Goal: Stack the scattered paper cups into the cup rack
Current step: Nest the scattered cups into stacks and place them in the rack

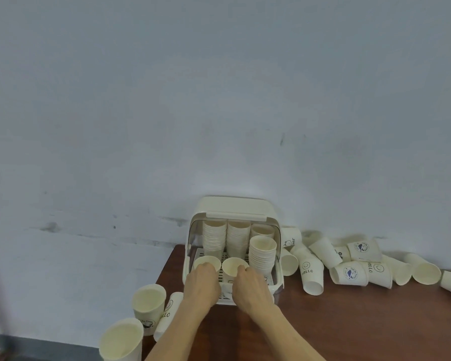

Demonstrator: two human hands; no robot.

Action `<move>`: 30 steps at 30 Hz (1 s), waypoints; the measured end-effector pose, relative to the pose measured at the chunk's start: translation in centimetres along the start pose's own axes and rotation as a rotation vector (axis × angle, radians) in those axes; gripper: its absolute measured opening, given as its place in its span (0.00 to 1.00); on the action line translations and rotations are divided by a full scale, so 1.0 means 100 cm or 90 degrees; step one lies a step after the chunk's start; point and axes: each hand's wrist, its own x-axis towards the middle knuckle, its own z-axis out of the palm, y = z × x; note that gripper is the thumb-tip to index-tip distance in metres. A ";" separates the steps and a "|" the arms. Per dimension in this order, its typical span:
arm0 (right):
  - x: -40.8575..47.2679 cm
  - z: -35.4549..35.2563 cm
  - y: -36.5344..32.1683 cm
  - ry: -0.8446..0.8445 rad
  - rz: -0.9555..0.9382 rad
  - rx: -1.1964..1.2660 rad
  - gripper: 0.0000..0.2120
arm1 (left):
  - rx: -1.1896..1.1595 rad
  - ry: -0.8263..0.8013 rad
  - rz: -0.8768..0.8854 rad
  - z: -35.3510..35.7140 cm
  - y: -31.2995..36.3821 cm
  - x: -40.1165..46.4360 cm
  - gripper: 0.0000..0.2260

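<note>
Two upright paper cups at the bench near-left edge, left hand gripping one cup, right hand gripping another cup, both on the cup rack tray, tall stacks behind, scattered paper cups lying right of rack.

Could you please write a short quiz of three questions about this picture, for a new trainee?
1. True or false: both hands are inside the cup rack.
2. How many tall stacks stand in the rack?
3. Where do most loose cups lie: A) right of the rack, B) on its lid, C) on the floor?

Key:
1. True: the left hand and right hand each hold a cup at the front.
2. Four.
3. A, the fallen cups on the table.
</note>
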 end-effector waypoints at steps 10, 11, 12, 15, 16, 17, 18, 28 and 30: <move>-0.044 -0.036 0.003 0.013 0.016 0.173 0.18 | -0.076 0.027 0.049 -0.019 0.014 -0.057 0.12; -0.052 -0.039 0.007 0.031 0.014 0.180 0.18 | -0.084 0.040 0.058 -0.020 0.016 -0.063 0.13; -0.062 -0.042 0.010 0.045 0.013 0.185 0.17 | -0.097 0.050 0.064 -0.022 0.018 -0.070 0.14; -0.093 -0.046 0.019 0.066 0.025 0.216 0.15 | -0.131 0.063 0.078 -0.023 0.023 -0.091 0.17; -0.103 -0.046 0.022 0.070 0.030 0.224 0.16 | -0.131 0.062 0.082 -0.023 0.025 -0.098 0.18; -0.113 -0.046 0.026 0.075 0.032 0.226 0.19 | -0.131 0.061 0.087 -0.022 0.027 -0.105 0.19; -0.121 -0.045 0.030 0.081 0.037 0.225 0.21 | -0.132 0.056 0.091 -0.021 0.030 -0.113 0.20; -0.175 -0.056 0.078 0.160 0.096 0.249 0.22 | -0.189 0.061 0.175 -0.006 0.057 -0.149 0.20; -0.180 -0.058 0.086 0.169 0.105 0.249 0.21 | -0.193 0.047 0.186 0.001 0.063 -0.151 0.20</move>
